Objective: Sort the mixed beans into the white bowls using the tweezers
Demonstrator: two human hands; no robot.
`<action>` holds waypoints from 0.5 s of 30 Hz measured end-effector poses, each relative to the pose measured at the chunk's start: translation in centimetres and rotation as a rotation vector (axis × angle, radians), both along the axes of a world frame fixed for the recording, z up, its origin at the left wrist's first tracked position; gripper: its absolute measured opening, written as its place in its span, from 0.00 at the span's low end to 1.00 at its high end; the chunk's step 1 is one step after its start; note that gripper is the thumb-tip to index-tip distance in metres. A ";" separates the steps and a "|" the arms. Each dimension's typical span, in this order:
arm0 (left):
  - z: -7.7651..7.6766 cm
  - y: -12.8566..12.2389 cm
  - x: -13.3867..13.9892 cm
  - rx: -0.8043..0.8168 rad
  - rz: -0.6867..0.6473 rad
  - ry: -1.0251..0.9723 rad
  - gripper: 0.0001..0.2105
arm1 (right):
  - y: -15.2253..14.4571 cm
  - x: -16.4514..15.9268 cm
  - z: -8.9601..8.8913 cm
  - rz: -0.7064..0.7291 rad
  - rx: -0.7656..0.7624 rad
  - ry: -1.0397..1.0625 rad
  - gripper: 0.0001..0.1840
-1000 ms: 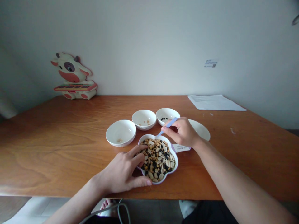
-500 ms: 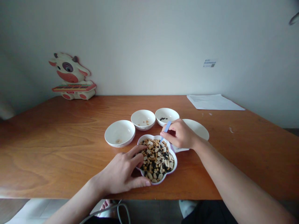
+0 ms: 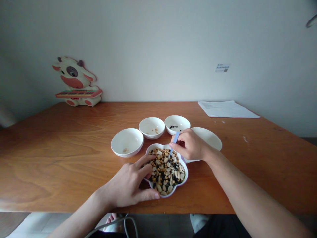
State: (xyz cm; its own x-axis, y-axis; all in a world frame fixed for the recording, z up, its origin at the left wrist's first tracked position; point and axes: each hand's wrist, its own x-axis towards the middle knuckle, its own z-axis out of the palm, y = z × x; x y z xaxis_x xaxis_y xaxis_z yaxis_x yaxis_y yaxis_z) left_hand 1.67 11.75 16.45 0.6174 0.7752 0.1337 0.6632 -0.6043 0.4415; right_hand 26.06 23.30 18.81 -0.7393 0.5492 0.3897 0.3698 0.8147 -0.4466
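Observation:
A lobed white bowl (image 3: 183, 185) with a lilac outside sits near the table's front edge, full of mixed peanuts, yellow kernels and black beans (image 3: 166, 170). My left hand (image 3: 132, 181) is curled round its left side, fingers over the rim onto the mix and thumb at the front. Above the bowl's far right lobe, my right hand (image 3: 190, 143) pinches a light-purple utensil with a flat handle (image 3: 175, 137). Its lower end dips among the beans, so its tip is hidden.
Behind stand three white bowls: the left bowl (image 3: 127, 142) and middle bowl (image 3: 152, 127) hold a few pale bits, the right bowl (image 3: 177, 123) some black beans. A white plate (image 3: 209, 137) lies partly behind my right hand. Papers (image 3: 228, 109) and a cow toy keyboard (image 3: 78, 82) are farther back.
The utensil's handle has dipped slightly lower and to the left in my right hand. My left hand stays on the lobed bowl.

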 end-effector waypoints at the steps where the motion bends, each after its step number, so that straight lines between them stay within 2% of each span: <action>1: 0.0 0.0 0.0 -0.002 0.000 -0.002 0.21 | 0.0 0.0 0.0 -0.004 -0.002 0.001 0.16; 15: 0.0 0.0 0.1 -0.021 0.003 0.001 0.23 | -0.1 -0.2 -0.2 -0.023 0.000 -0.074 0.19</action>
State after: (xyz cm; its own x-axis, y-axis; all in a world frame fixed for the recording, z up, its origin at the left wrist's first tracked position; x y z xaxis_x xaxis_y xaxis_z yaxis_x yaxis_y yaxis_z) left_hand 1.73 11.71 16.44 0.6154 0.7796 0.1166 0.6654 -0.5931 0.4533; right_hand 25.85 23.23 18.60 -0.7533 0.5662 0.3345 0.4206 0.8058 -0.4169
